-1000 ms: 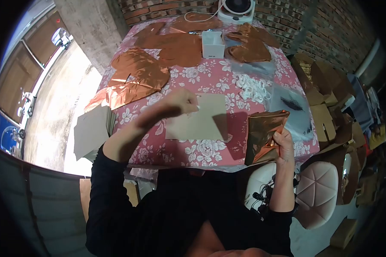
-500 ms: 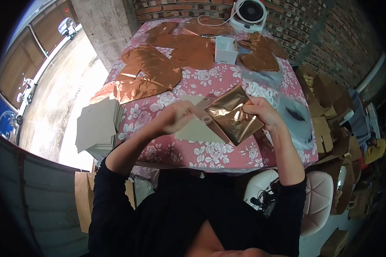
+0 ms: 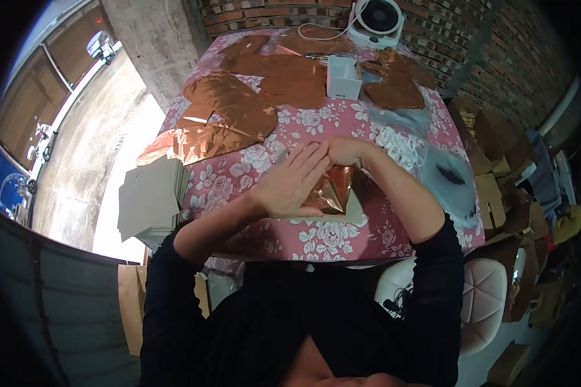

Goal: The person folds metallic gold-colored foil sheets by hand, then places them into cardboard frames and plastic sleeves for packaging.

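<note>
My left hand (image 3: 290, 184) lies flat, fingers stretched out, over a folded copper-coloured foil balloon (image 3: 334, 193) and presses on it. At the far edge of this packet, my right hand (image 3: 348, 152) is closed with its fingers curled down, touching my left fingertips. What the right fingers grip, if anything, is hidden under the hand. Beneath the packet a pale grey card (image 3: 354, 215) rests on the flowered tablecloth (image 3: 332, 238). Flat, unfolded foil balloons (image 3: 239, 122) lie farther to the left.
At the left edge stands a stack of grey cards (image 3: 150, 197). A white box (image 3: 343, 80) and a fan (image 3: 377, 22) are at the back. White ribbon (image 3: 397, 147) and clear plastic bags (image 3: 448, 184) lie on the right. Cardboard boxes (image 3: 494, 200) crowd the right side.
The foil packet, held up in my right hand before, is now down on the card. My left hand has come across and flattened onto it; my right hand has moved inward to its far edge.
</note>
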